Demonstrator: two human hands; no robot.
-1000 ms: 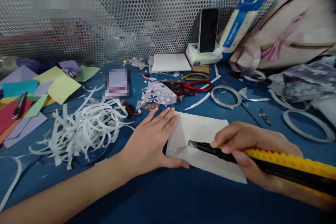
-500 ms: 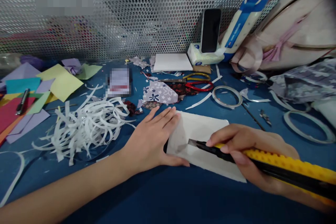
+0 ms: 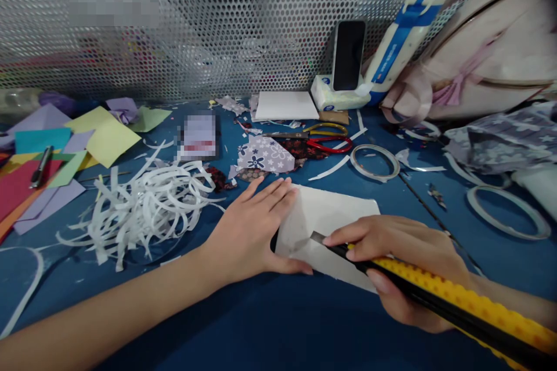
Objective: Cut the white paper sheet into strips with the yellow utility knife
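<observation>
Fingers curled around the yellow-and-black cutter [image 3: 418, 287], the right hand [image 3: 404, 255] holds its blade at the white card [image 3: 331, 214], which lies on the blue table [image 3: 243, 330]. The left hand [image 3: 252, 226] presses the card's left end, fingers slightly spread. Beyond lie patterned scraps [image 3: 265, 153] and red-and-yellow-handled scissors [image 3: 328, 138]; white strips [image 3: 148, 208] are heaped to the left.

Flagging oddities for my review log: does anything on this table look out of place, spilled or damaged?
A tangled heap of white strips lies left of the left hand, and ragged patterned scraps lie near the scissors; both look untidy. I see no spill or obvious breakage.
</observation>
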